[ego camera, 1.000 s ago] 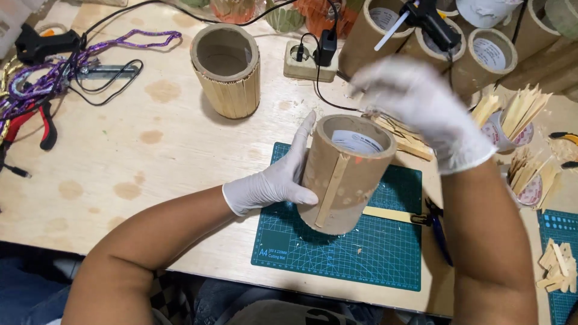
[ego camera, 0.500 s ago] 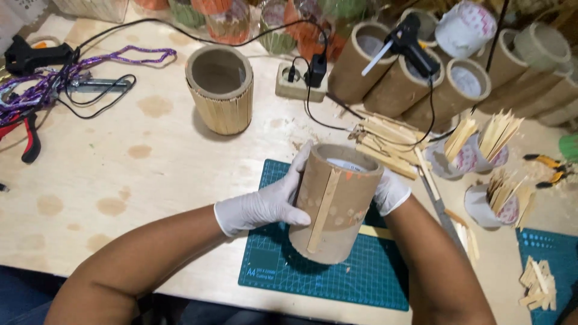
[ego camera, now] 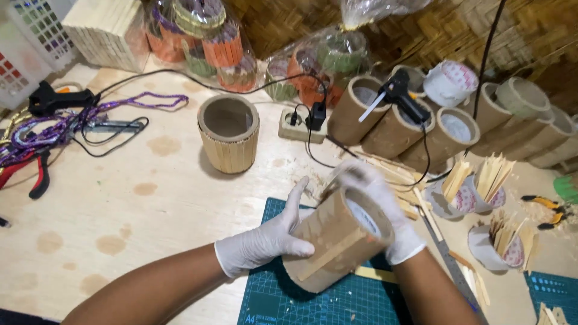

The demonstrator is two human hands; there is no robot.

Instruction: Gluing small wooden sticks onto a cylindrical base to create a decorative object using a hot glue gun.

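While the pale wooden table stretches wide, the green cutting mat sits at its near edge, and right above that mat tilts the cardboard tube, a thin wooden stick stuck along its side. The gloved left hand clasps the tube's left wall, fingers curled on it; the gloved right hand wraps over its far rim. Beyond the mat stands a stick-clad tube.

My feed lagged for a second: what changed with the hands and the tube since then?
The right hand, raised off the cardboard tube a second ago, came down onto its far side. The tube, upright before, now tilts right. The left hand still grips its near side; the slat-covered cup has not moved.
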